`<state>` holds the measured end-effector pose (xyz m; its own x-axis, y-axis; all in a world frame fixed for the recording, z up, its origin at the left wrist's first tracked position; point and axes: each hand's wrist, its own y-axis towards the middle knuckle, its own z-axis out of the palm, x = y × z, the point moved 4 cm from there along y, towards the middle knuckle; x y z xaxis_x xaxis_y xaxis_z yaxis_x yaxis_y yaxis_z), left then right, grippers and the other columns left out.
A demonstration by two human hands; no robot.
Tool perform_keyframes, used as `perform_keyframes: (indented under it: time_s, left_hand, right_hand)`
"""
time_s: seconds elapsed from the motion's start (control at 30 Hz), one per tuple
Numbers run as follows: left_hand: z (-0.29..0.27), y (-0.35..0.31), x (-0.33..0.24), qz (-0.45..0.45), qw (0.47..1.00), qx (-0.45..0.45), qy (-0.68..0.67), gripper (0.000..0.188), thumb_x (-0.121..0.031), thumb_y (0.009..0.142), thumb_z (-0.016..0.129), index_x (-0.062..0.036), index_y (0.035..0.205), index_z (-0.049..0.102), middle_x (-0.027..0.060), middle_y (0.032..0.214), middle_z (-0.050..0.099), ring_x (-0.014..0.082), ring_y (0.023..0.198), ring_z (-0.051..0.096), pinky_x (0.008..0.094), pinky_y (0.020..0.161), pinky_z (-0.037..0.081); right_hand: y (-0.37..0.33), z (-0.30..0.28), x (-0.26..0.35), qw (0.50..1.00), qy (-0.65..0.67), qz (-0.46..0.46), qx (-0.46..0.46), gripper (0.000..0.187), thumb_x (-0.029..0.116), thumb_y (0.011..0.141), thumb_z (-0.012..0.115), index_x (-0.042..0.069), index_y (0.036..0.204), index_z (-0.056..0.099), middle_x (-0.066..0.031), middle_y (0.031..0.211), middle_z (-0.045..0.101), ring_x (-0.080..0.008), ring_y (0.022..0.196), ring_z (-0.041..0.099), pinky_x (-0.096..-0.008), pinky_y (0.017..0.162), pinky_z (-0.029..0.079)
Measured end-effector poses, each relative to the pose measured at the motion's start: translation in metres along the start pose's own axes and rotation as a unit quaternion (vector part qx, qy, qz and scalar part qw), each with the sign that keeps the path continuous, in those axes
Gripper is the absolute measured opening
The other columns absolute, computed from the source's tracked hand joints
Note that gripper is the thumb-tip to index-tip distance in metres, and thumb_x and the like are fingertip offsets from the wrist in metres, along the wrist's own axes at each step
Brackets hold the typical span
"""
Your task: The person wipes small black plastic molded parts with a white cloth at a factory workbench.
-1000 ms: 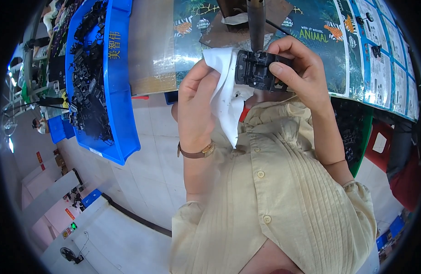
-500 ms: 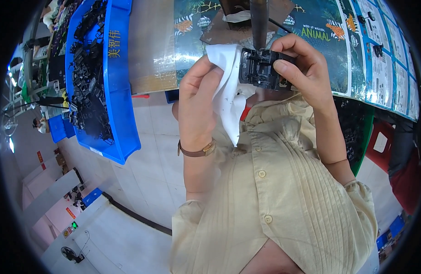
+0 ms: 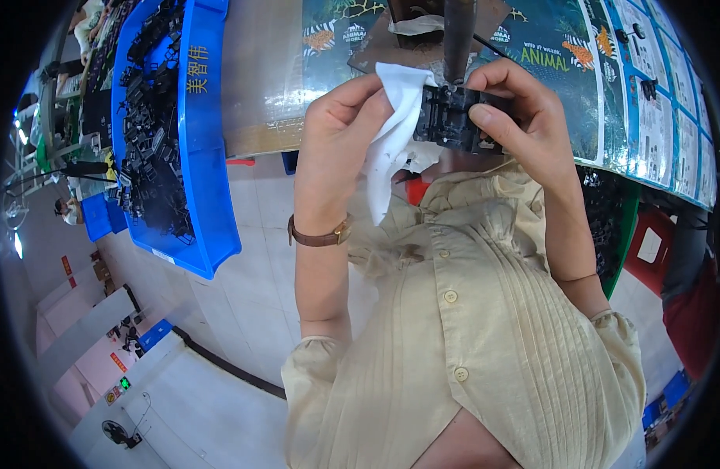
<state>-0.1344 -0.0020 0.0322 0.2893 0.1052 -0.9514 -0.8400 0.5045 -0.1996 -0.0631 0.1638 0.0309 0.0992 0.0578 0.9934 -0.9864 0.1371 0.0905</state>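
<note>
A black plastic part with a frame-like, box-shaped body [image 3: 455, 117] is gripped at its right end by my right hand [image 3: 528, 117], thumb on the near face and fingers behind. Pinched between the thumb and fingers of my left hand [image 3: 340, 133] is a white cloth [image 3: 397, 117] with small dark specks. Its upper edge lies against the left end of the part, and the rest hangs down below my fingers. Just behind the part stands a dark upright metal rod [image 3: 459, 39], whose lower end the part partly hides.
At the left, a long blue bin [image 3: 207, 180] holds many black plastic parts [image 3: 153, 133]. The table [image 3: 258, 86] carries a printed animal sheet [image 3: 548, 70] and a brown metal plate [image 3: 368, 59]. Printed sheets [image 3: 665, 117] lie at the right, above a green-edged crate [image 3: 627, 242] of black parts.
My left hand has shifted left and slightly up with the cloth, whose hanging end has swung left. My right hand still holds the black part in nearly the same place.
</note>
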Motion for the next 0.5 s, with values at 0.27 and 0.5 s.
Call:
perform_keyframes:
  time_s: [0.27,0.5]
  left_hand:
    - [-0.002,0.002,0.005,-0.074,0.983,0.113,0.121,0.022,-0.01,0.083,0.052,0.0034,0.1,0.056,0.0042,0.085,0.061,0.0073,0.072,0.057,0.0191,0.062,0.046]
    - [0.016,-0.011,0.002,-0.12,0.964,0.178,0.156,0.013,-0.009,0.076,0.059,0.0043,0.078,0.056,0.0004,0.071,0.057,0.004,0.065,0.05,0.0191,0.058,0.043]
  right_hand:
    - [-0.009,0.003,0.004,0.997,-0.071,0.005,0.036,0.02,0.004,0.073,0.063,-0.002,0.088,0.052,-0.0021,0.08,0.052,-0.0072,0.073,0.05,-0.0205,0.063,0.043]
    - [-0.017,0.006,0.016,0.983,-0.136,-0.044,0.116,0.018,0.006,0.072,0.064,-0.001,0.084,0.053,-0.0038,0.075,0.055,-0.0089,0.063,0.053,-0.0211,0.056,0.043]
